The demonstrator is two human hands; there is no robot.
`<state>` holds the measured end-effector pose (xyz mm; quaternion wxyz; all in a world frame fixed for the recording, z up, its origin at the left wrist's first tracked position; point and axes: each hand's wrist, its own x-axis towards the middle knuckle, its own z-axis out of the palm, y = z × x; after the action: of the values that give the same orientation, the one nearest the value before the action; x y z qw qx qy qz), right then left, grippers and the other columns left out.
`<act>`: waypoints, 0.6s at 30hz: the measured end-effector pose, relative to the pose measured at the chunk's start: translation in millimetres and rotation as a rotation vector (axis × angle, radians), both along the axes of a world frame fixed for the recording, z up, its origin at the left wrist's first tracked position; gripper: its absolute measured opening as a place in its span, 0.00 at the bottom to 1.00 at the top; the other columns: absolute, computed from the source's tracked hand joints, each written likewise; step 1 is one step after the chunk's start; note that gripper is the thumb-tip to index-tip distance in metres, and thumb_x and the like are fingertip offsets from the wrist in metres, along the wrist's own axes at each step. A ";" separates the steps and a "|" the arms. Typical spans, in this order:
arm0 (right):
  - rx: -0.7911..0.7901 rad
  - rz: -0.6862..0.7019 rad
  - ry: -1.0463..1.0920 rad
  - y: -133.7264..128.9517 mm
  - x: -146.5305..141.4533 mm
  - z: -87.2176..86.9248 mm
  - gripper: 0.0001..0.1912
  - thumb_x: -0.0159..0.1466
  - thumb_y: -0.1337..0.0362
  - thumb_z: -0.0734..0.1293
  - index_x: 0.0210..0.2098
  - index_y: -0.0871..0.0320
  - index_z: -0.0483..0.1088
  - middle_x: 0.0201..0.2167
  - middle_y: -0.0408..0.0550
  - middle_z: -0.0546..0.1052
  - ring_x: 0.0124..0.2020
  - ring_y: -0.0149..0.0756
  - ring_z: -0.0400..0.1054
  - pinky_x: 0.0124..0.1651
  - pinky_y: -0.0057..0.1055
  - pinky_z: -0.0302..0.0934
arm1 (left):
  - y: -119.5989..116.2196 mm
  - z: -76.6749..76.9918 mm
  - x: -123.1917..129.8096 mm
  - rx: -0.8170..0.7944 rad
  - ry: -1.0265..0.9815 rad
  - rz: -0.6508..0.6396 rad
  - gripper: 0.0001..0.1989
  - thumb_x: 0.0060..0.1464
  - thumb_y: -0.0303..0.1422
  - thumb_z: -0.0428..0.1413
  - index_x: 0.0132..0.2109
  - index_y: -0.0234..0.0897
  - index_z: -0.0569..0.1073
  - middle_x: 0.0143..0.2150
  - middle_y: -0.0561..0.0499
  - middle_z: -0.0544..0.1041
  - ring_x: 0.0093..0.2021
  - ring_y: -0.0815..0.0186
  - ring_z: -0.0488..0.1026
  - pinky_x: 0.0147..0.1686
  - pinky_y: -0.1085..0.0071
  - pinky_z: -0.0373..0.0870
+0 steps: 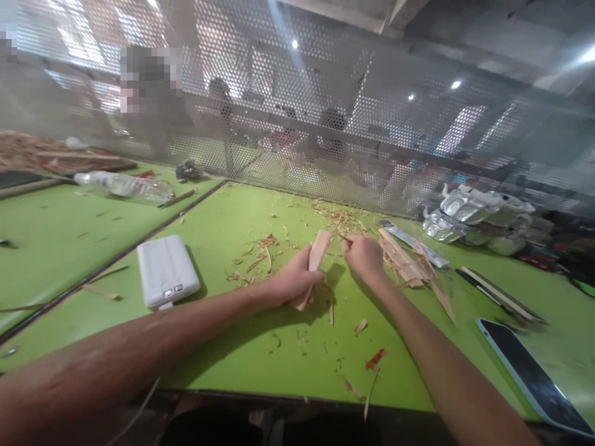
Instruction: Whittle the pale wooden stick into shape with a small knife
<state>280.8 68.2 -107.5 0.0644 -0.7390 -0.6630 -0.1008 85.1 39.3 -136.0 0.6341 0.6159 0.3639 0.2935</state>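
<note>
Head view shows your left hand (292,279) wrapped around a flat piece of wood (320,249), thumb across its face. The wood stands at a slant above the table (288,365), its upper end leaning toward your right hand. Your right hand (365,257) is curled around a small thin tool (344,238); the tip pokes out toward the upper end of the wood, close to it, though you cannot tell whether they touch, and your fist hides the rest.

Curly shavings (267,253) lie scattered just beyond your left hand, with more crumbs near the screen. Just right of your right hand, loose wood strips (404,260) lie beside a clear flat packet (413,243). Farther right you have dark sticks (499,294) and, near the table's front edge, a phone (532,371) in a pale blue case. Behind them sit silver packs (478,217).

Left of your left hand rests a white power bank (167,271); well beyond it, a plastic bottle (125,185) lies on its side. Across the back runs a perforated screen (288,148).
</note>
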 end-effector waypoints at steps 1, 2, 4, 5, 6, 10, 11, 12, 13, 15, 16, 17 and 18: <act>-0.011 0.063 -0.019 -4.2 -8.3 -1.8 0.18 0.71 0.65 0.59 0.41 0.59 0.81 0.34 0.56 0.82 0.36 0.42 0.75 0.36 0.30 0.60 | 3.0 -0.4 -0.4 0.009 -0.003 0.017 0.26 0.58 0.28 0.58 0.60 0.34 0.58 0.30 0.55 0.71 0.20 0.69 0.72 0.18 0.72 0.71; -0.033 0.123 -0.039 -8.4 -16.2 -4.1 0.17 0.70 0.66 0.59 0.40 0.59 0.81 0.33 0.55 0.82 0.35 0.41 0.75 0.36 0.30 0.60 | 5.1 -0.7 -0.6 0.019 -0.012 0.026 0.25 0.58 0.27 0.58 0.60 0.34 0.59 0.31 0.55 0.71 0.21 0.69 0.72 0.19 0.72 0.72; -0.090 0.192 -0.087 -15.3 -28.8 -9.2 0.15 0.69 0.65 0.61 0.42 0.58 0.81 0.33 0.55 0.82 0.35 0.41 0.75 0.36 0.30 0.60 | 6.6 -0.8 -0.1 0.039 -0.027 0.029 0.23 0.57 0.26 0.57 0.58 0.34 0.60 0.32 0.55 0.71 0.22 0.70 0.72 0.20 0.72 0.72; -0.109 0.205 -0.107 -17.7 -33.1 -11.4 0.15 0.68 0.65 0.62 0.43 0.58 0.80 0.34 0.56 0.83 0.36 0.42 0.76 0.36 0.31 0.60 | 6.3 -0.6 0.4 0.051 -0.028 0.035 0.22 0.57 0.26 0.57 0.56 0.34 0.60 0.33 0.55 0.71 0.21 0.70 0.71 0.20 0.72 0.72; -0.119 0.203 -0.124 -19.2 -36.0 -13.1 0.14 0.68 0.66 0.62 0.44 0.58 0.80 0.36 0.57 0.83 0.37 0.44 0.76 0.37 0.31 0.60 | 5.7 -0.4 1.1 0.061 -0.025 0.042 0.21 0.57 0.25 0.57 0.55 0.35 0.61 0.32 0.56 0.70 0.21 0.71 0.70 0.19 0.71 0.72; -0.115 0.153 -0.141 -18.7 -36.2 -14.9 0.17 0.68 0.69 0.59 0.45 0.61 0.79 0.37 0.60 0.83 0.38 0.45 0.77 0.36 0.32 0.62 | 3.5 1.3 3.5 0.062 0.011 0.048 0.18 0.55 0.24 0.56 0.51 0.36 0.61 0.32 0.57 0.68 0.20 0.71 0.69 0.18 0.70 0.71; -0.114 0.144 -0.139 -17.8 -34.9 -14.9 0.17 0.68 0.70 0.59 0.45 0.62 0.79 0.37 0.60 0.83 0.38 0.45 0.77 0.37 0.32 0.62 | 3.6 1.4 3.9 0.059 0.019 0.049 0.18 0.54 0.24 0.56 0.50 0.36 0.61 0.31 0.58 0.67 0.19 0.71 0.69 0.18 0.71 0.71; -0.110 0.136 -0.137 -16.8 -33.5 -14.8 0.17 0.68 0.70 0.59 0.45 0.62 0.79 0.37 0.60 0.83 0.38 0.44 0.77 0.37 0.31 0.62 | 4.0 1.2 4.1 0.062 0.022 0.050 0.18 0.54 0.24 0.56 0.50 0.36 0.61 0.31 0.58 0.67 0.19 0.71 0.69 0.17 0.71 0.70; -0.105 0.130 -0.135 -15.8 -32.2 -14.9 0.17 0.68 0.69 0.59 0.45 0.61 0.79 0.37 0.59 0.83 0.38 0.43 0.77 0.37 0.31 0.62 | 4.4 0.8 4.2 0.072 0.016 0.049 0.18 0.53 0.25 0.57 0.50 0.36 0.61 0.30 0.59 0.67 0.19 0.72 0.69 0.17 0.71 0.70; -0.091 0.118 -0.130 -14.1 -29.8 -15.0 0.18 0.69 0.70 0.58 0.47 0.61 0.79 0.36 0.57 0.82 0.39 0.42 0.76 0.38 0.30 0.62 | 5.3 -0.2 3.9 0.098 -0.008 0.030 0.20 0.53 0.26 0.57 0.51 0.36 0.61 0.30 0.59 0.68 0.19 0.71 0.69 0.17 0.72 0.70; -0.085 0.117 -0.126 -13.4 -28.7 -15.0 0.19 0.70 0.70 0.57 0.47 0.61 0.79 0.36 0.57 0.82 0.39 0.41 0.76 0.39 0.30 0.62 | 5.5 -0.6 3.7 0.108 -0.017 0.017 0.21 0.54 0.26 0.57 0.52 0.36 0.61 0.30 0.58 0.69 0.19 0.71 0.70 0.18 0.72 0.70; -0.081 0.117 -0.121 -12.8 -27.7 -14.8 0.20 0.70 0.69 0.56 0.48 0.61 0.79 0.36 0.57 0.82 0.39 0.42 0.76 0.39 0.30 0.62 | 5.5 -0.8 3.4 0.115 -0.019 0.008 0.21 0.54 0.27 0.58 0.53 0.35 0.61 0.31 0.58 0.69 0.20 0.71 0.70 0.18 0.72 0.71; -0.077 0.116 -0.116 -12.2 -26.7 -14.6 0.20 0.71 0.69 0.56 0.48 0.60 0.79 0.36 0.57 0.82 0.39 0.42 0.76 0.39 0.31 0.63 | 5.3 -0.8 3.2 0.118 -0.015 0.002 0.21 0.54 0.27 0.58 0.54 0.35 0.61 0.31 0.57 0.69 0.20 0.70 0.70 0.18 0.72 0.71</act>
<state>254.1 56.1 -122.0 0.0033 -0.6941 -0.7108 -0.1140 88.3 44.6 -136.8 0.5992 0.6496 0.3419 0.3196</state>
